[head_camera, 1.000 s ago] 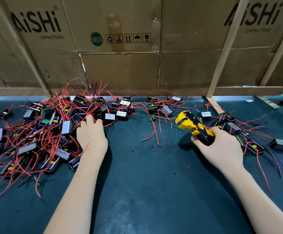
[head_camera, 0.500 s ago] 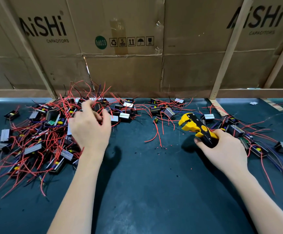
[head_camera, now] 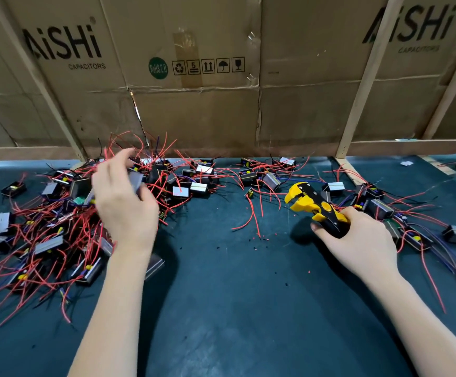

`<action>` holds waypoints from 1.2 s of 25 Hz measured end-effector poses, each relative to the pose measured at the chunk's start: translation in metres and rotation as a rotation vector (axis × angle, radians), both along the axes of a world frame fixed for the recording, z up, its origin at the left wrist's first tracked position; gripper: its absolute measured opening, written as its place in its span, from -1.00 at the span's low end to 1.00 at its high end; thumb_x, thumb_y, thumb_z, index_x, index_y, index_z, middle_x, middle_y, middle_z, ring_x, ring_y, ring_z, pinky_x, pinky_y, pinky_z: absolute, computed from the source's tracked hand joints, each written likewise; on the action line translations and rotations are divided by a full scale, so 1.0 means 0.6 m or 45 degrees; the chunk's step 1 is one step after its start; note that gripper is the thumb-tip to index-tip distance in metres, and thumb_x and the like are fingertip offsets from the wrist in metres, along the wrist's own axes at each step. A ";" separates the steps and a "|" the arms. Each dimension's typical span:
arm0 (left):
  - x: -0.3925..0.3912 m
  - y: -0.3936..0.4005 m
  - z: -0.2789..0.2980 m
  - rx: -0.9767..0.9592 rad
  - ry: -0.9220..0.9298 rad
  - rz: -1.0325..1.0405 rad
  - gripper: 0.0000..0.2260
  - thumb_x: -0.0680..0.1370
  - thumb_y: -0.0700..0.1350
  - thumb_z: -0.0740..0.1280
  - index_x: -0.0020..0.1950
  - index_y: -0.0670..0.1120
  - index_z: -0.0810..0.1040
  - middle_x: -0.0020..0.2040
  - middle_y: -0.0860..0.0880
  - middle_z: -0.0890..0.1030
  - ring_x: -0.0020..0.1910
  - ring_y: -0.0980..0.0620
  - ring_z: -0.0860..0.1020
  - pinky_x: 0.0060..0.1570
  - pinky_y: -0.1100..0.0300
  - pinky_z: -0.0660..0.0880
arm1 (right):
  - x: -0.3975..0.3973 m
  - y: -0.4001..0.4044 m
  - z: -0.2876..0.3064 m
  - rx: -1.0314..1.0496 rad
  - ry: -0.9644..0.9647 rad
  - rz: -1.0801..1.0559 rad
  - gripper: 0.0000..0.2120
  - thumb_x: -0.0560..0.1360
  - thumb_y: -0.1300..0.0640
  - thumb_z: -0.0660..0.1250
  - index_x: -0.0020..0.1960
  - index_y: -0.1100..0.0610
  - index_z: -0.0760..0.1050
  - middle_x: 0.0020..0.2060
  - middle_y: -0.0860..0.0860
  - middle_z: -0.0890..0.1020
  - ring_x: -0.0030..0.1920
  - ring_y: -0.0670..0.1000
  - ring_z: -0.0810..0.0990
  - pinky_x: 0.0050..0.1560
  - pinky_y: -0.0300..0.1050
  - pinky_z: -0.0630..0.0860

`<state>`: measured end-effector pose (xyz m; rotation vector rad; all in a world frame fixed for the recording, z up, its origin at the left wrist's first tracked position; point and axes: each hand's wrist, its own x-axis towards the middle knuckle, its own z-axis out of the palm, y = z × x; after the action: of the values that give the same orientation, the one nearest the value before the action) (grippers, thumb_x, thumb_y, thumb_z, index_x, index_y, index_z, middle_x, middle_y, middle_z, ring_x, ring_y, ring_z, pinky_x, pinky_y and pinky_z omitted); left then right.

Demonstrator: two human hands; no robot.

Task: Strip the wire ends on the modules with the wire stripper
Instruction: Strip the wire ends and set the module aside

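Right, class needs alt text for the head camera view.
A person's left hand lifts a grey module from a tangled pile of red-wired modules, while the right hand grips a yellow-and-black wire stripper above a dark mat.

Cardboard wall [head_camera: 221, 110] reads "AiSHi CAPACITORS" twice, "RoHS 2.0"

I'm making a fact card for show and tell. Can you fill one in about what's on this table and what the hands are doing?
Place: dark green table with cardboard boxes behind it
Left hand: left hand raised over the big pile, holding a grey module
Right hand: right hand gripping the yellow and black wire stripper
Stripper jaws: open, nothing between them
Big pile: modules with red wires, on the left
Small pile: more modules, on the right
Bits: tiny red and black bits on the table in the middle
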<state>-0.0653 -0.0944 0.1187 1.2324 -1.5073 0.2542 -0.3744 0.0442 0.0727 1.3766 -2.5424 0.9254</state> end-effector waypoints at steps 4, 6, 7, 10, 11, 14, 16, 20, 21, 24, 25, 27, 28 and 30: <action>-0.094 0.040 -0.020 0.036 -0.416 -0.668 -0.47 0.35 -0.49 0.33 0.30 -0.24 0.52 0.12 -0.18 0.55 0.12 -0.19 0.51 0.16 0.02 0.46 | 0.002 -0.001 -0.001 0.036 0.004 0.008 -0.60 0.36 -0.30 0.38 -0.08 0.03 0.51 -0.15 0.03 0.62 -0.03 0.18 0.59 -0.07 0.01 0.50; -0.132 0.062 -0.042 0.212 -0.744 -0.907 -0.49 0.41 -0.40 0.34 0.36 -0.18 0.48 0.17 -0.11 0.54 0.17 -0.11 0.49 0.09 0.03 0.50 | 0.002 0.000 -0.001 0.039 0.011 0.011 -0.59 0.36 -0.30 0.37 -0.09 0.03 0.51 -0.15 0.03 0.62 -0.03 0.18 0.59 -0.07 0.01 0.50; -0.141 0.067 -0.053 0.291 -0.846 -0.965 -0.50 0.46 -0.29 0.37 0.40 -0.13 0.44 0.18 -0.05 0.52 0.18 -0.04 0.47 0.05 0.07 0.50 | 0.001 0.000 -0.002 0.037 0.011 0.010 -0.59 0.36 -0.30 0.37 -0.09 0.03 0.51 -0.16 0.03 0.62 -0.04 0.18 0.59 -0.07 0.01 0.50; -0.142 0.065 -0.069 0.417 -0.750 -1.049 -0.58 0.51 0.00 0.41 0.34 -0.01 0.44 0.08 0.10 0.52 -0.02 0.14 0.44 -0.05 0.19 0.45 | -0.001 0.000 -0.001 0.015 0.001 0.002 -0.61 0.36 -0.30 0.37 -0.12 0.03 0.50 -0.19 0.00 0.59 -0.06 0.17 0.58 -0.08 0.00 0.48; -0.140 0.063 -0.068 0.450 -0.650 -1.074 -0.65 0.50 0.00 0.43 0.25 -0.01 0.47 0.01 0.13 0.53 -0.12 0.15 0.44 -0.09 0.21 0.44 | -0.001 0.000 -0.001 0.004 -0.003 0.000 -0.62 0.36 -0.29 0.37 -0.13 0.03 0.50 -0.20 0.00 0.59 -0.06 0.17 0.58 -0.08 0.00 0.48; -0.137 0.057 -0.063 0.637 -0.371 -1.073 -0.75 0.44 -0.15 0.49 0.00 -0.06 0.47 -0.16 0.07 0.54 -0.35 0.10 0.44 -0.24 0.26 0.43 | -0.001 -0.001 -0.001 -0.002 0.008 0.002 -0.61 0.37 -0.29 0.38 -0.12 0.04 0.50 -0.20 0.00 0.59 -0.08 0.17 0.58 -0.09 0.00 0.49; -0.138 0.057 -0.063 0.804 -0.253 -1.059 -0.74 0.39 -0.22 0.51 -0.07 -0.09 0.45 -0.20 0.02 0.57 -0.37 0.10 0.44 -0.29 0.34 0.39 | -0.001 -0.001 0.000 0.001 0.024 0.003 -0.60 0.37 -0.29 0.38 -0.11 0.05 0.51 -0.20 0.00 0.59 -0.08 0.17 0.58 -0.09 0.01 0.49; -0.140 0.062 -0.064 0.868 -0.257 -1.106 -0.84 0.43 -0.22 0.48 -0.06 -0.07 0.57 -0.13 0.07 0.62 -0.35 0.17 0.48 -0.28 0.44 0.35 | -0.003 0.000 0.000 0.000 0.027 0.004 -0.60 0.38 -0.29 0.38 -0.08 0.04 0.51 -0.17 0.02 0.61 -0.05 0.18 0.59 -0.06 0.01 0.49; -0.139 0.064 -0.061 0.838 -0.262 -1.138 -0.87 0.44 -0.23 0.47 -0.07 -0.04 0.61 -0.14 0.11 0.63 -0.30 0.19 0.50 -0.25 0.45 0.35 | -0.003 0.000 0.000 0.002 0.029 0.002 -0.60 0.38 -0.29 0.38 -0.08 0.04 0.51 -0.16 0.03 0.61 -0.04 0.18 0.59 -0.06 0.01 0.49; -0.136 0.071 -0.047 0.750 -0.314 -1.249 -0.82 0.45 -0.28 0.44 -0.13 0.01 0.67 -0.16 0.19 0.64 -0.06 0.22 0.52 -0.03 0.42 0.36 | -0.003 -0.001 0.001 0.005 0.037 -0.002 -0.59 0.38 -0.30 0.37 -0.09 0.05 0.50 -0.15 0.03 0.62 -0.04 0.18 0.59 -0.08 0.00 0.48; -0.135 0.072 -0.042 0.689 -0.321 -1.268 -0.79 0.44 -0.32 0.42 -0.14 0.00 0.68 -0.14 0.18 0.65 0.01 0.18 0.53 0.05 0.38 0.37 | -0.003 -0.001 0.001 0.006 0.037 -0.003 -0.59 0.38 -0.30 0.37 -0.09 0.05 0.50 -0.15 0.03 0.62 -0.04 0.19 0.59 -0.09 0.00 0.48; -0.132 0.073 -0.034 0.511 -0.216 -1.217 -0.82 0.43 -0.32 0.38 -0.17 -0.05 0.67 -0.15 0.13 0.65 -0.04 0.13 0.54 0.03 0.31 0.39 | -0.004 -0.002 0.000 0.010 0.036 -0.006 -0.58 0.38 -0.30 0.37 -0.08 0.05 0.51 -0.14 0.04 0.62 -0.03 0.19 0.59 -0.08 0.00 0.49; -0.128 0.071 -0.030 0.444 -0.123 -1.156 -0.89 0.43 -0.25 0.37 -0.23 -0.07 0.63 -0.23 0.10 0.63 -0.16 0.13 0.53 -0.08 0.29 0.39 | -0.005 -0.002 0.000 0.013 0.039 -0.008 -0.58 0.38 -0.30 0.36 -0.07 0.05 0.51 -0.13 0.04 0.62 -0.02 0.19 0.59 -0.07 0.00 0.49; -0.115 0.059 -0.029 0.452 -0.029 -0.962 -0.76 0.48 -0.01 0.32 -0.37 -0.06 0.54 -0.40 0.04 0.55 -0.38 0.08 0.45 -0.27 0.17 0.37 | -0.006 -0.002 0.000 0.025 0.043 -0.013 -0.56 0.38 -0.31 0.36 -0.06 0.06 0.51 -0.12 0.05 0.62 -0.02 0.19 0.59 -0.05 0.01 0.49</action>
<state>-0.1341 -0.0590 0.1011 0.8348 -1.9764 -0.5186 -0.3779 0.0430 0.0728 1.3708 -2.5383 0.8708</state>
